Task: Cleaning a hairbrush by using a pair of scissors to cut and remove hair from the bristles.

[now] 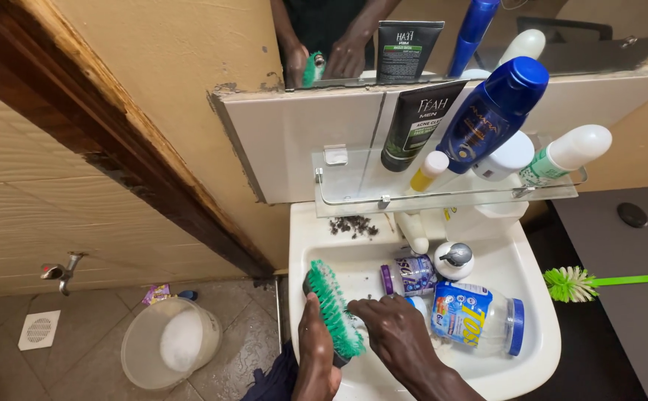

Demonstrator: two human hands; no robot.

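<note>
My left hand (316,345) grips a green and white scrub brush (335,306), bristles turned right, held over the left side of a white wash basin (539,327). My right hand (391,330) reaches into the basin beside the brush, its fingers on the bristles and close to a small white object. Lying in the basin are a clear plastic jar with a blue lid (478,318), a small purple-capped bottle (407,275) and a white pump bottle (454,261).
A glass shelf (353,194) above the basin carries a black tube (417,122), a blue bottle (493,111) and white bottles. Dark debris (353,226) lies on the basin's back rim. A bucket (166,343) stands on the tiled floor at left. A green toilet brush (572,284) lies at right.
</note>
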